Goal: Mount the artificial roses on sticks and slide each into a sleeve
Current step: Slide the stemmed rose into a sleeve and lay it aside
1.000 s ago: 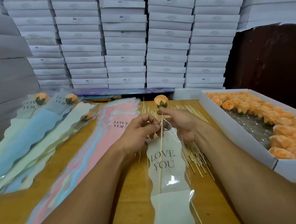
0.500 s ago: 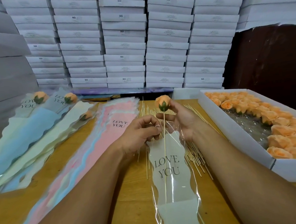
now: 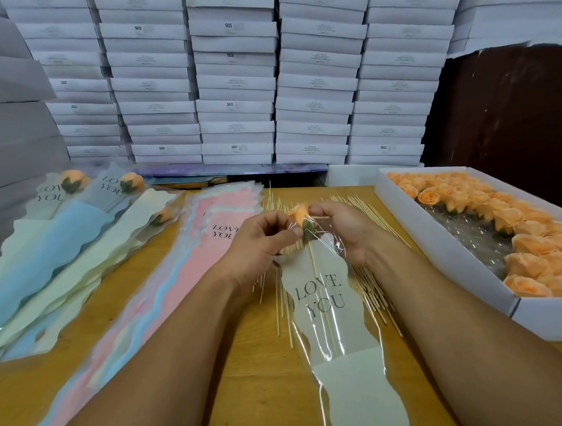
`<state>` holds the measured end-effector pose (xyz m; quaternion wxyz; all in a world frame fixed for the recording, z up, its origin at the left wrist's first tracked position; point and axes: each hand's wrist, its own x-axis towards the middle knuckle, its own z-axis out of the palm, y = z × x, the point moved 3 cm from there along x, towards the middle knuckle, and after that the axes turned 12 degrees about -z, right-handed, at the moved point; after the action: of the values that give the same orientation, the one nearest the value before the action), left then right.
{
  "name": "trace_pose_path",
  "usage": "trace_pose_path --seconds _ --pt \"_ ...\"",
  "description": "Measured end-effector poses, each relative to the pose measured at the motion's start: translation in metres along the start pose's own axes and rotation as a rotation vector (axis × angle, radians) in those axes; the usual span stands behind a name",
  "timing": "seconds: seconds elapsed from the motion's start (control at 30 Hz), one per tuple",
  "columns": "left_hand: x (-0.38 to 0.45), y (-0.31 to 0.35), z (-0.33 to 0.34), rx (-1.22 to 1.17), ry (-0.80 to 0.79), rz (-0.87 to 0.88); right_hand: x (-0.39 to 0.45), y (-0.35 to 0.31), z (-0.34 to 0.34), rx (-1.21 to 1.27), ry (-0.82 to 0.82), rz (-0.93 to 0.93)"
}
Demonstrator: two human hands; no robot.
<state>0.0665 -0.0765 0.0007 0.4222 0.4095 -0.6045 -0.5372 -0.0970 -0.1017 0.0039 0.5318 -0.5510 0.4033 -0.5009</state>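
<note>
An orange artificial rose point(image 3: 298, 212) on a thin wooden stick point(image 3: 319, 282) sits at the mouth of a clear sleeve point(image 3: 327, 305) printed "LOVE YOU". The stick runs down inside the sleeve. My left hand point(image 3: 263, 238) pinches the sleeve's top edge beside the rose's green base. My right hand point(image 3: 345, 229) holds the other side of the mouth and touches the rose. The sleeve lies toward me over a scatter of loose sticks point(image 3: 371, 292).
A white box point(image 3: 451, 265) of orange roses point(image 3: 535, 242) stands at the right. Stacked pink sleeves point(image 3: 191, 269) lie left of centre. Finished sleeved roses point(image 3: 73, 181) rest on blue and cream sleeves at far left. White cartons point(image 3: 234, 85) are piled along the back.
The rose has dropped from above my hands down to the sleeve's mouth, the stick sliding deeper in. Both hands have closed in around the rose head.
</note>
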Motion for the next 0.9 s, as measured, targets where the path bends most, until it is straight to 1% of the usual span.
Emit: trace_pose_path --seconds 0.1,0.23,0.33,0.4,0.47,0.57,0.67,0.73,0.8,0.9 --pt "0.001 -0.002 -0.002 -0.031 0.022 -0.013 -0.001 -0.002 0.000 -0.100 -0.013 0.006" --pt "0.004 -0.003 -0.003 -0.041 0.042 -0.017 -0.002 -0.002 0.004 -0.084 -0.084 0.078" --pt "0.004 -0.002 -0.003 -0.038 0.053 -0.005 -0.004 -0.002 0.007 -0.215 -0.122 0.078" --pt "0.004 -0.005 -0.002 -0.069 0.065 0.000 -0.007 -0.002 0.010 -0.297 -0.183 0.085" --pt "0.003 -0.007 -0.001 -0.136 0.068 -0.012 -0.009 -0.002 0.012 -0.311 -0.265 0.075" --pt "0.005 -0.007 -0.004 -0.108 0.102 -0.006 -0.012 -0.001 0.012 -0.335 -0.361 0.045" --pt "0.006 -0.006 -0.005 -0.096 0.118 -0.009 -0.013 0.000 0.010 -0.260 -0.409 0.024" --pt "0.008 -0.008 -0.006 -0.134 0.138 -0.037 -0.011 -0.002 0.006 -0.180 -0.394 0.020" --pt "0.010 -0.012 -0.007 -0.214 0.117 -0.135 -0.008 -0.003 0.002 -0.086 -0.373 0.009" --pt "0.007 -0.016 -0.004 -0.260 -0.016 -0.302 -0.004 -0.005 -0.010 0.083 -0.282 -0.016"
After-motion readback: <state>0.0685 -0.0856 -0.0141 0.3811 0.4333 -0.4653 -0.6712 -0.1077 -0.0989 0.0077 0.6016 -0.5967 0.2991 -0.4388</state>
